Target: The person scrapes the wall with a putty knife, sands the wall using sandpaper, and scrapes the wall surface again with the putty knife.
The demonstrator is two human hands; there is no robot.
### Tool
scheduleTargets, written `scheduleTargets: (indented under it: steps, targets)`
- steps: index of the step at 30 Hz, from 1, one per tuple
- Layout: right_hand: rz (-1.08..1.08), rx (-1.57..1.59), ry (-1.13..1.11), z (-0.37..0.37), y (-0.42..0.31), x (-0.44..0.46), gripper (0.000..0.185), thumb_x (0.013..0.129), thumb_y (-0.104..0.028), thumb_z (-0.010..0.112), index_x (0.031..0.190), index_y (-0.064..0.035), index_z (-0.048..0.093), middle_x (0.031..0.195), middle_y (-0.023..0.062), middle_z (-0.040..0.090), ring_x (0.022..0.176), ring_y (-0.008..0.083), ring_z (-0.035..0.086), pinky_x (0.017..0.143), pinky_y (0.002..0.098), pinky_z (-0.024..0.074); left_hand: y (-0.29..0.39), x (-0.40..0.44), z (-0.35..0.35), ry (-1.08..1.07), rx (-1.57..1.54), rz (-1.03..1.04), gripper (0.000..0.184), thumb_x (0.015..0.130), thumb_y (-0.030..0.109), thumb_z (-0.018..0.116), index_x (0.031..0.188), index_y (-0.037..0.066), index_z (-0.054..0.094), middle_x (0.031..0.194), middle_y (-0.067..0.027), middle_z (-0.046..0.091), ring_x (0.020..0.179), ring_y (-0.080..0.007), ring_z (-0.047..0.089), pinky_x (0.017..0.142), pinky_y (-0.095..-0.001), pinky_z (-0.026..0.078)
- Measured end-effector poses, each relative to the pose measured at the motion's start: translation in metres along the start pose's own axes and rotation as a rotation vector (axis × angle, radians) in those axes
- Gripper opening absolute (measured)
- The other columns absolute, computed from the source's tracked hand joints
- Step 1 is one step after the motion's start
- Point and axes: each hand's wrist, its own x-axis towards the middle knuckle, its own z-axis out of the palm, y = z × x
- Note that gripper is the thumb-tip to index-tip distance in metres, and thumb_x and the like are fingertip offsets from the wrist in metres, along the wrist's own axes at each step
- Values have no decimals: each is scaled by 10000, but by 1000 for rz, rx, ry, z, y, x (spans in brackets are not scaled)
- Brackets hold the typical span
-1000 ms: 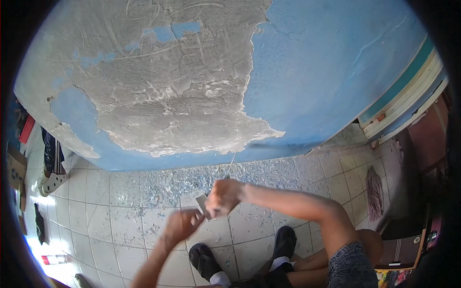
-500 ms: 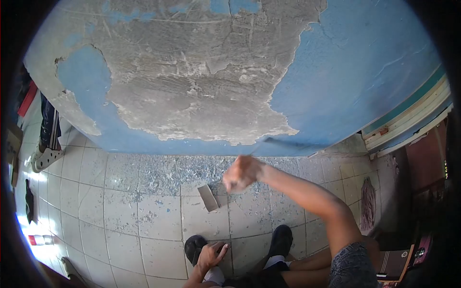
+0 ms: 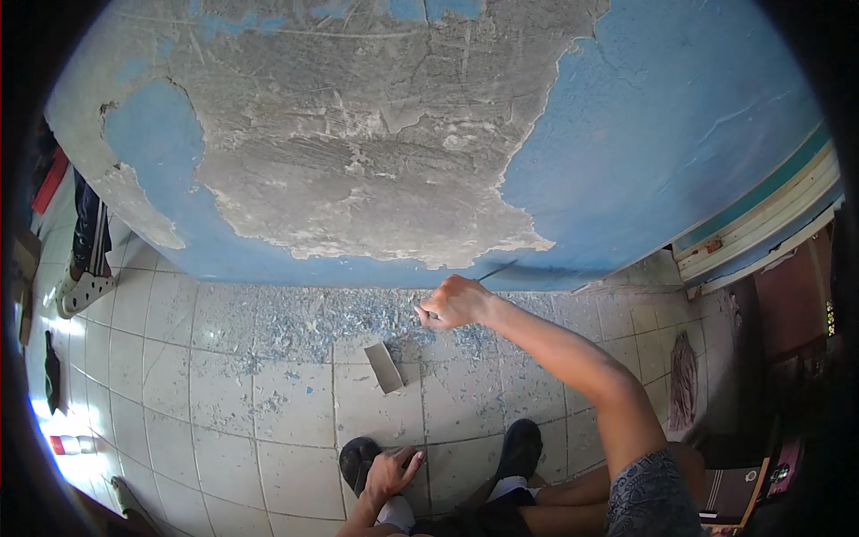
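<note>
Over on the far left, someone else's leg in dark striped trousers (image 3: 91,224) ends in a pale clog with holes (image 3: 87,294). Ahead rises the blue wall (image 3: 662,152), its paint gone across a broad, rough grey patch (image 3: 331,170); along its foot, flakes of paint (image 3: 309,327) litter the tiled floor (image 3: 295,465). Nearer me, the person's left hand (image 3: 391,473) lies over the left shoe (image 3: 360,461), nothing in it, fingers loosely out and thumb held apart. Just beyond that shoe, toward the middle, a flat grey-brown rectangular piece (image 3: 385,368) sits on the tiles, untouched. A little farther and to its right, the right hand (image 3: 455,302) is curled round a thin dark tool (image 3: 498,270), which slants right toward the wall's base; whether its tip touches, I can't tell. Well to the right, a crumpled purplish cloth (image 3: 684,380) lies on the floor.
</note>
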Motion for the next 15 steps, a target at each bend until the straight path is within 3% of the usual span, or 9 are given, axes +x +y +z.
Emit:
scheduleTargets:
  steps: [1, 3, 5, 10, 15]
  targets:
    - [58, -191, -30, -4, 3, 1, 382, 920, -273, 542, 584, -94, 575, 436, 72, 533, 386, 234, 562, 425, 347, 479, 0, 0, 2, 17, 1, -13, 305, 958, 319, 597, 909, 31, 686, 749, -207, 658, 713, -399, 649, 648, -455, 517]
    - [-62, -50, -102, 5, -25, 5, 372, 916, -256, 559, 584, -88, 567, 444, 74, 536, 392, 229, 564, 422, 352, 475, -1, 0, 2, 12, -16, -35, 307, 960, 320, 595, 904, 31, 681, 739, -211, 653, 709, -403, 646, 644, -459, 514]
    - [-282, -24, 94, 21, -51, 7, 345, 868, -182, 624, 550, -93, 527, 446, 60, 525, 380, 212, 554, 378, 339, 449, -5, 1, 4, -2, -13, -29, 308, 961, 320, 594, 901, 29, 677, 733, -213, 650, 709, -406, 644, 642, -462, 512]
    - [-377, -15, 38, -2, -91, 20, 299, 843, -239, 618, 585, -98, 565, 509, 95, 596, 450, 238, 621, 436, 357, 495, -5, 4, 6, -8, -4, -1, 302, 962, 314, 592, 907, 28, 670, 735, -214, 648, 717, -410, 645, 639, -465, 509]
    - [-350, 116, 25, -4, -39, 20, 237, 816, -240, 632, 627, -103, 590, 555, 88, 630, 493, 243, 646, 468, 357, 522, 3, 4, 0, 32, -30, 8, 286, 956, 304, 600, 933, 29, 675, 745, -212, 653, 728, -409, 649, 643, -461, 512]
